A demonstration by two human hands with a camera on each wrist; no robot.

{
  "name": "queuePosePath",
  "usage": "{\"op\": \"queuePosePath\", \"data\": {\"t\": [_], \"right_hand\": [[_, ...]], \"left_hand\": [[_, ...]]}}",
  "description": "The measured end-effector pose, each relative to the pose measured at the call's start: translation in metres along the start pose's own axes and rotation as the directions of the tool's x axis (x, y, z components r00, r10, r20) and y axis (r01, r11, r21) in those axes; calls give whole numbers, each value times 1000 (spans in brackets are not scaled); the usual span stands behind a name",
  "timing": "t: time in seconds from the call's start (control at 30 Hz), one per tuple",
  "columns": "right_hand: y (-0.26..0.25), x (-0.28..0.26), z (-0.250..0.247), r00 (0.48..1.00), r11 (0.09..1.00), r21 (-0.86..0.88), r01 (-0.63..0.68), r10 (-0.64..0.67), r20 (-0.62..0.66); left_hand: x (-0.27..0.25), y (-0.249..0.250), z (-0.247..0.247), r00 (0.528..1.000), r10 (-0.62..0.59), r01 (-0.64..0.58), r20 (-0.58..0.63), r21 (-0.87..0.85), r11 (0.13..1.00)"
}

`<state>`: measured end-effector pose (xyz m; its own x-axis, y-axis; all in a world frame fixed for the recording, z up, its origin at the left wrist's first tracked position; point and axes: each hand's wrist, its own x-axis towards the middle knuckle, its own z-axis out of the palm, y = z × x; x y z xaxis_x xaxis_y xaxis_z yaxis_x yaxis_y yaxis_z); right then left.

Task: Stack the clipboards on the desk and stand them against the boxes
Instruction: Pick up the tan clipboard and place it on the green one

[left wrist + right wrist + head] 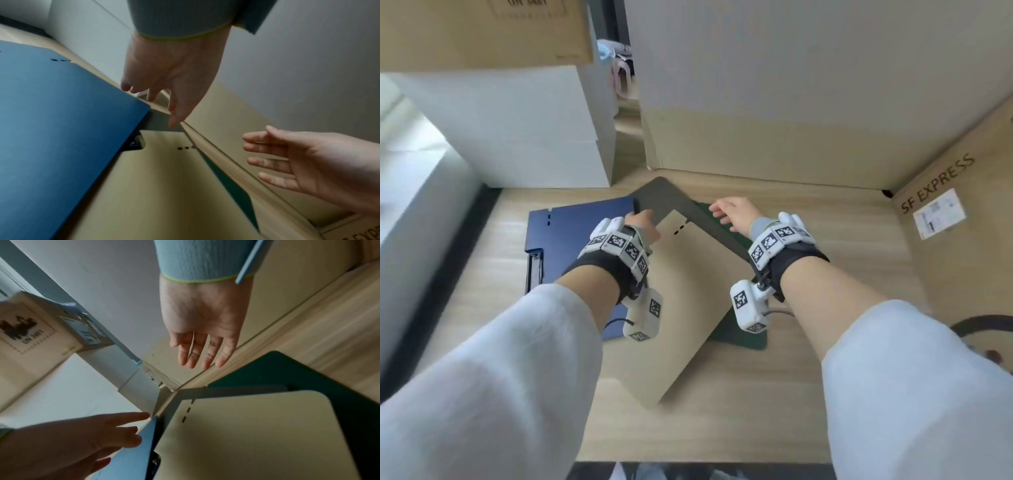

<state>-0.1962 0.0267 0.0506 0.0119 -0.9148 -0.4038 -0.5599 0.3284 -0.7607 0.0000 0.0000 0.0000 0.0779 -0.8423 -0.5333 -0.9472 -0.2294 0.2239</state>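
Several clipboards lie on the wooden desk (pixel 825 274). A blue clipboard (pixel 578 233) lies flat at the left. In the middle a beige clipboard (pixel 681 308) lies askew on a grey clipboard (pixel 667 197) and a dark green clipboard (pixel 739 337). My left hand (pixel 643 222) reaches over the grey board's near edge by the blue board's corner (pixel 144 107), fingers loose and gripping nothing. My right hand (pixel 729 210) hovers with straight fingers (pixel 201 353) above the green board's far corner (pixel 287 369), close to the big box.
A large cardboard box (pixel 791 120) stands right behind the clipboards. White boxes (pixel 517 137) are stacked at the back left, with a narrow gap between. An SF Express box (pixel 962 222) walls the right side. The desk's front edge (pixel 705 460) is near me.
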Motion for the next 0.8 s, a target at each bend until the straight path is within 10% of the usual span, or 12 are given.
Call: {"op": "queuePosePath", "data": {"t": [0.5,0.8], "right_hand": [[58,5,18,947,954,-135,-269,287,147],[71,13,15,893,781,-526,-336,442,85]], "left_hand": [[7,-3,29,998,-33,19,53,241,970],[16,6,37,999,-35,34,4,167,985]]}}
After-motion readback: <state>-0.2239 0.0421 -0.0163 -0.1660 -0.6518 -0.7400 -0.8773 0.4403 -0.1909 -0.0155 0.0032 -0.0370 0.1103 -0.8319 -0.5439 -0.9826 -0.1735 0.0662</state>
